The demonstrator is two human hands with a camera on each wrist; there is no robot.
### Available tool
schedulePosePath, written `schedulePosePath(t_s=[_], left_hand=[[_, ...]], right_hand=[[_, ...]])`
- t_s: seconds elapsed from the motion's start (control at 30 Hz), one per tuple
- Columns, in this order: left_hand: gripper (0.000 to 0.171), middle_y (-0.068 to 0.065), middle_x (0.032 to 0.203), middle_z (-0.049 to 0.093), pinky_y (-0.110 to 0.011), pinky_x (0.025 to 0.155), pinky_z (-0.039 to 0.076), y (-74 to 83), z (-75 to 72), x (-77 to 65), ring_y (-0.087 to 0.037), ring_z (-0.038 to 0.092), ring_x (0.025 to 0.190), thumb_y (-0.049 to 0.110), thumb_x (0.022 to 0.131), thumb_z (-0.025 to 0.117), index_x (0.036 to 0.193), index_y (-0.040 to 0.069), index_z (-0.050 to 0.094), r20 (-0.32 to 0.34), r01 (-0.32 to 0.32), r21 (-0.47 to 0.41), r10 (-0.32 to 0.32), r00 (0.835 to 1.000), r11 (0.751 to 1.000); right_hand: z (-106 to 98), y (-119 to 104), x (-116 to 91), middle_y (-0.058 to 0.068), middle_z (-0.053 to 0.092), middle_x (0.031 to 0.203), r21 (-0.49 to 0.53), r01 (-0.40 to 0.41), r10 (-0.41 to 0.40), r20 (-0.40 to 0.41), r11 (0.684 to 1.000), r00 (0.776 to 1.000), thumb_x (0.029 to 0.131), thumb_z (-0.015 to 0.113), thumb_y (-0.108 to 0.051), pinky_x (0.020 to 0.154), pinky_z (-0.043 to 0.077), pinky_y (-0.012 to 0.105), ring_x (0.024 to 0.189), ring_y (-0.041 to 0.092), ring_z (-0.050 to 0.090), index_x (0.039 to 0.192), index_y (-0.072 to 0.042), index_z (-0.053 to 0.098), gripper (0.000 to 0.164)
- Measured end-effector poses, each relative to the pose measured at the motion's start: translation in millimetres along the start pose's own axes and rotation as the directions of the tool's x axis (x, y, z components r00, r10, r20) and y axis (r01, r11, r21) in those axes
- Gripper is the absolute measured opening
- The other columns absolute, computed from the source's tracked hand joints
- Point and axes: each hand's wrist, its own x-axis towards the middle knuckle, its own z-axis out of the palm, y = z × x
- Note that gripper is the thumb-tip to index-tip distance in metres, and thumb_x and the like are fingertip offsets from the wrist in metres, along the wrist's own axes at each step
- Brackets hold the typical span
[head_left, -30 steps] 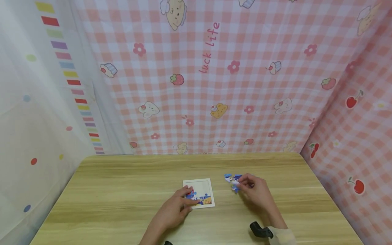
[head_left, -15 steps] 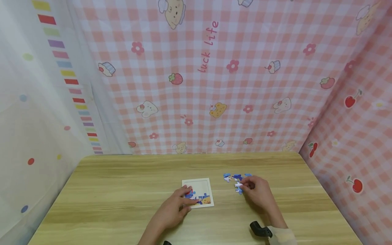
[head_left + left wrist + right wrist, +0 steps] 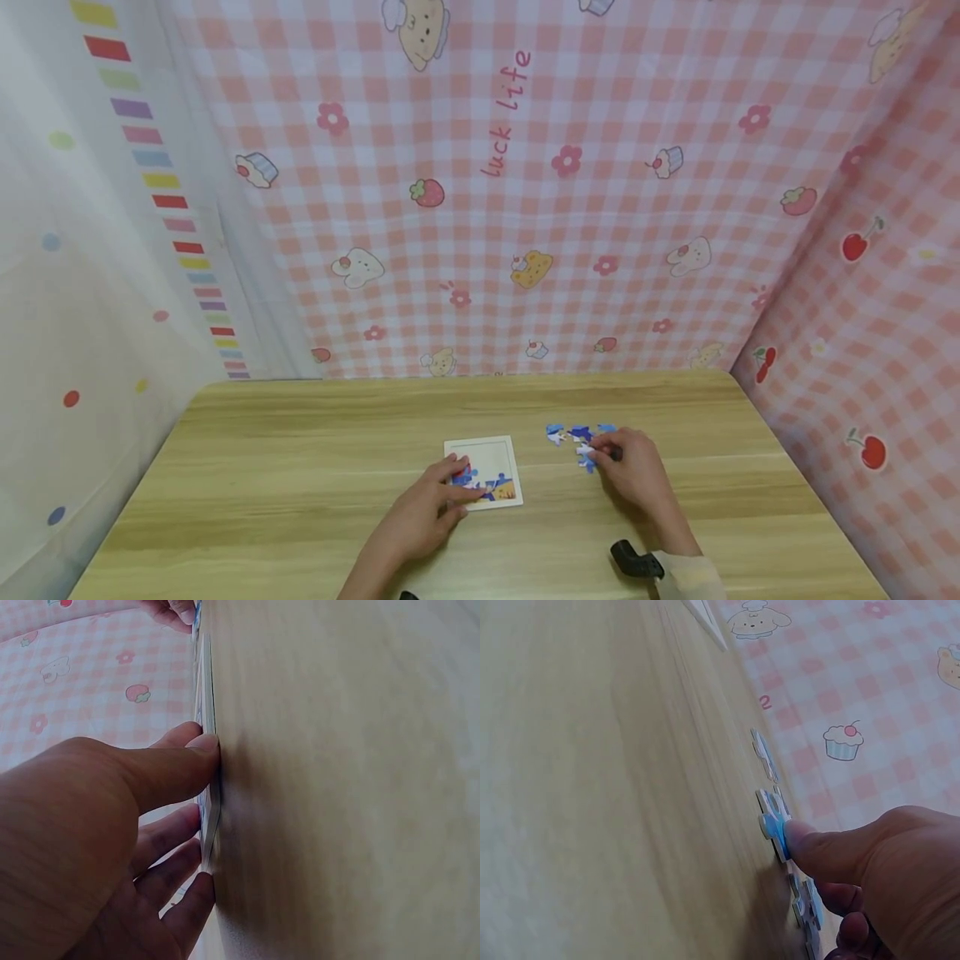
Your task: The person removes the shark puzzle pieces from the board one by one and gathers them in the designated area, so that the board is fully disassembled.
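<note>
A square puzzle board (image 3: 514,458) with a pale rim lies on the table, several pieces fitted along its near and left parts. My left hand (image 3: 422,510) holds it at the near left corner; in the left wrist view the thumb (image 3: 176,771) lies against the board's edge (image 3: 208,697) and the other fingers are spread along it. To the right, my right hand (image 3: 633,468) pinches a blue and white jigsaw piece (image 3: 585,455). In the right wrist view the thumb presses this jigsaw piece (image 3: 774,825); its other fingers are partly hidden.
Loose jigsaw pieces (image 3: 556,434) lie behind and beside the right hand, some partly covered by it. The wooden table (image 3: 300,467) meets a pink checked cloth (image 3: 480,317) at the back. A black wrist device (image 3: 636,560) sits on the right forearm.
My right hand has moved slightly right, drawing the pinched piece apart from the other loose pieces, which now show more separately. The left hand stays on the board. The head view has shifted slightly.
</note>
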Motion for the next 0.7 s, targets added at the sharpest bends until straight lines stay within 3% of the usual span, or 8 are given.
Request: schedulePosePath(t_s=[0.3, 0.53, 0.7], left_hand=[[0.033, -0.010, 0.159, 0.047, -0.056, 0.119, 0.038, -3.4, 4.1, -3.3, -0.036, 0.039, 0.151, 0.012, 0.095, 0.070, 0.125, 0.025, 0.075, -0.013, 0.008, 0.000, -0.008, 1.000, 1.000], [0.029, -0.011, 0.154, 0.050, -0.055, 0.118, 0.040, -5.2, 2.4, -1.8, -0.036, 0.044, 0.146, 0.008, 0.092, 0.074, 0.119, 0.018, 0.078, -0.063, -0.036, -0.021, 0.035, 0.997, 0.999], [0.029, -0.014, 0.158, 0.045, -0.057, 0.121, 0.036, -4.3, 0.7, 1.1, -0.041, 0.036, 0.151, 0.010, 0.092, 0.074, 0.120, 0.016, 0.078, -0.066, -0.028, -0.043, 0.026, 0.997, 0.999]], right_hand=[[4.3, 3.3, -1.8, 0.001, 0.065, 0.082, -0.010, 0.015, -0.015, -0.001, 1.000, 1.000, 0.088, 0.081, -0.017, 0.070, 0.040, 0.029, 0.078, 0.015, 0.051, 0.090, -0.013, 0.079, 0.004], [3.2, -0.6, -1.5, 0.001, 0.065, 0.084, 0.036, 0.019, -0.018, -0.020, 0.999, 1.000, 0.092, 0.077, -0.018, 0.071, 0.040, 0.029, 0.080, 0.016, 0.050, 0.092, -0.014, 0.078, 0.005], [3.8, -4.8, -2.3, -0.002, 0.061, 0.079, 0.075, 0.076, -0.071, -0.067, 0.994, 0.995, 0.091, 0.078, -0.017, 0.066, 0.039, 0.024, 0.075, 0.013, 0.048, 0.093, -0.013, 0.078, 0.004]])
